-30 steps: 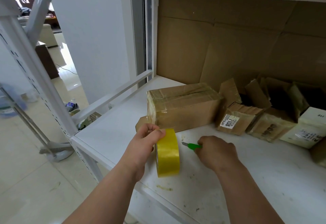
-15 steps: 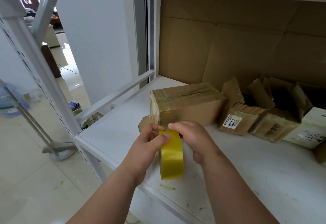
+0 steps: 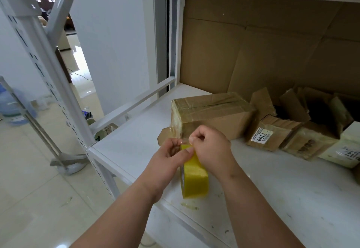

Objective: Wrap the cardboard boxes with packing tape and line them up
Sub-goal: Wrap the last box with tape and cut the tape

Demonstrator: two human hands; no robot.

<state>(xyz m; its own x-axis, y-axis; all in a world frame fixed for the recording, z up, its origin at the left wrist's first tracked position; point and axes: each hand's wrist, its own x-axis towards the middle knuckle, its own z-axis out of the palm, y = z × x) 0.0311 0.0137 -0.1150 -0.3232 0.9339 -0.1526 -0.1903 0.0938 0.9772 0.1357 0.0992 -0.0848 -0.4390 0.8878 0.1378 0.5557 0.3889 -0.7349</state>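
Observation:
A yellow roll of packing tape (image 3: 194,177) stands on edge over the white shelf (image 3: 292,189), near its front edge. My left hand (image 3: 169,160) grips the roll at its top left. My right hand (image 3: 210,146) pinches the loose clear tape end at the roll's top. Just behind both hands lies a taped cardboard box (image 3: 210,113), with a small open flap at its lower left corner. The green cutter is out of sight.
Several small opened cardboard boxes (image 3: 272,132) and a pale labelled carton (image 3: 346,148) crowd the shelf's right. Flattened cardboard (image 3: 263,48) lines the back. A white upright post (image 3: 48,62) and side rail (image 3: 136,99) bound the left, with tiled floor below.
My right hand has left the green cutter on the shelf, come to the roll and now pinches the tape end. The left hand keeps hold of the roll.

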